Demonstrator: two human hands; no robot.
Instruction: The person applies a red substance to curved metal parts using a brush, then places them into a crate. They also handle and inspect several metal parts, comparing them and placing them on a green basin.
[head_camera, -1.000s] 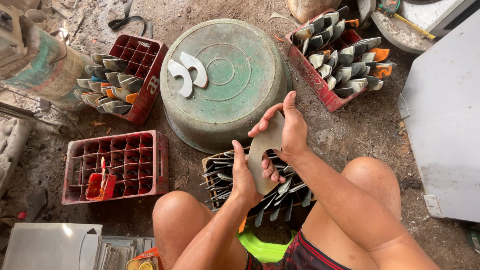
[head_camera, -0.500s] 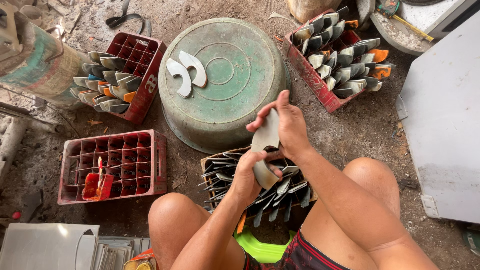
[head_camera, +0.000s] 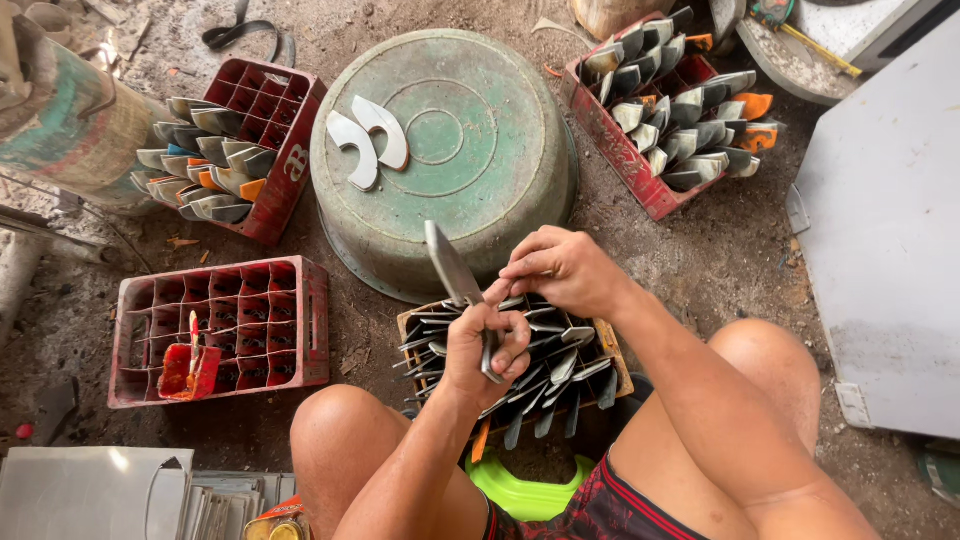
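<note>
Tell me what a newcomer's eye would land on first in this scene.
First the two hands at centre: the left hand grips a flat grey metal blade by its lower end, with the right hand touching it from the side. Behind them lies a big upturned green basin with two curved pale metal pieces on top. Red crates ring the spot, two of them packed with similar blades.

L hand (head_camera: 487, 350) grips metal blade (head_camera: 455, 275) upright; R hand (head_camera: 562, 270) pinches it, above blade-filled crate (head_camera: 610, 362).
</note>
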